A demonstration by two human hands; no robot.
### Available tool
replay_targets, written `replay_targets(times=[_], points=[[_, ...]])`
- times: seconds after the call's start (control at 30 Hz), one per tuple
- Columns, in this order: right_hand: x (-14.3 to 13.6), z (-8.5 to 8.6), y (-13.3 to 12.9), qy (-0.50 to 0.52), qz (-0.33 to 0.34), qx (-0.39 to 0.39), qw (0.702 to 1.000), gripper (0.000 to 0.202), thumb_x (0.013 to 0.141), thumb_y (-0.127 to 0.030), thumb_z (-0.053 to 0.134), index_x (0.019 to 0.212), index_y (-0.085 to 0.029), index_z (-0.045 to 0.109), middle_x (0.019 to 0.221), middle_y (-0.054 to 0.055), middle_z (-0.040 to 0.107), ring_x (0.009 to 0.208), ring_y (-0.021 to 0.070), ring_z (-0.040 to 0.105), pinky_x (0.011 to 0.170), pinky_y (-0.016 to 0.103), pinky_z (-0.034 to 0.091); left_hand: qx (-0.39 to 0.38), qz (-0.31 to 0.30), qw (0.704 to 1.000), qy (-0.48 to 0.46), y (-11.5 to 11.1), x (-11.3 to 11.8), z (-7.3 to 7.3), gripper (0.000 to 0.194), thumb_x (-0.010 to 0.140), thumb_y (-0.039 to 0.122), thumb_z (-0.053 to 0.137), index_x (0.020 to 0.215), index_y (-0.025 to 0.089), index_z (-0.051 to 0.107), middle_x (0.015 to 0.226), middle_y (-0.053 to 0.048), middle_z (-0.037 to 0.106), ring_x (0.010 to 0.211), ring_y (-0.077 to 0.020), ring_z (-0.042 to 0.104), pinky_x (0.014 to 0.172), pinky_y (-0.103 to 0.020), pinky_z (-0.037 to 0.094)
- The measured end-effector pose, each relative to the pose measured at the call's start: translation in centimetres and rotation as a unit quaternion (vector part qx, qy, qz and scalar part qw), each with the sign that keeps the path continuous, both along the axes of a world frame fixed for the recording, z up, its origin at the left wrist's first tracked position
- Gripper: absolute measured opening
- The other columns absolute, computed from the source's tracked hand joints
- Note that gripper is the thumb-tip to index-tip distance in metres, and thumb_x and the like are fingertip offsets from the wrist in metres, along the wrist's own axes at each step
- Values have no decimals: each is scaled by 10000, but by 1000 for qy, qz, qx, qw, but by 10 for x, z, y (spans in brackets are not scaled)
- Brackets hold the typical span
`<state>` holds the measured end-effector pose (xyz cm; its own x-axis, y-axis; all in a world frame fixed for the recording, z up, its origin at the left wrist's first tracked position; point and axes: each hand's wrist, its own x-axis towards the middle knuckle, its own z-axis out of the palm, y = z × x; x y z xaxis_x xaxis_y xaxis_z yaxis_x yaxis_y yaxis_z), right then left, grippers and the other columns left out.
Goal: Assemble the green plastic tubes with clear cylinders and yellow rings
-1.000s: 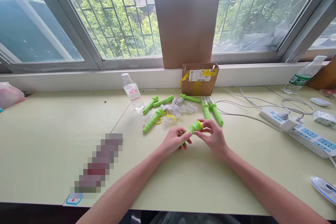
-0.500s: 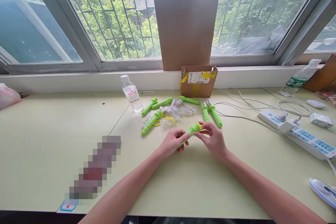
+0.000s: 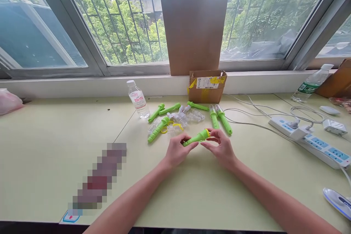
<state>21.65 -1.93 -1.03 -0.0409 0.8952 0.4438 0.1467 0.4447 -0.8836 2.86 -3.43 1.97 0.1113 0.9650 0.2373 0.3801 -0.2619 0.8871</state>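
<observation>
Pale green tabletop (image 3: 41,146) is stretching below barred windows (image 3: 131,18) as we are holding a slim bright green plastic tube with a ribbed head (image 3: 196,139) between our hands.
Our left hand (image 3: 177,150) is gripping its narrow lower end, while the head is tilting up and rightward, toward our right hand (image 3: 221,150). Our right fingers are curving in at the bright yellow plastic ring (image 3: 207,133) on the head's mouth, the thumb standing apart just below; whether they are pinching it, we cannot tell. Beyond our hands, more green plastic tubes (image 3: 159,130) are lying beside clear ribbed plastic caps (image 3: 196,115); two clear-topped green tubes (image 3: 225,122) are lying near our right hand. Farther back, a brown cardboard box with yellow tape (image 3: 207,95) is standing.
</observation>
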Motion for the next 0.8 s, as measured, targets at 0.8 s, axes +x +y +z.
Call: replay_targets(times=[0.8], points=[[1, 3, 0, -37, -11, 30, 999, 272, 751, -367, 711, 856, -221, 507, 1064, 77, 671, 800, 207, 698, 751, 449, 618, -275, -104, 949, -118, 7, -9, 8, 443, 728, 595, 617, 746, 155, 562, 684, -17, 647, 344, -35, 407, 330, -180, 237]])
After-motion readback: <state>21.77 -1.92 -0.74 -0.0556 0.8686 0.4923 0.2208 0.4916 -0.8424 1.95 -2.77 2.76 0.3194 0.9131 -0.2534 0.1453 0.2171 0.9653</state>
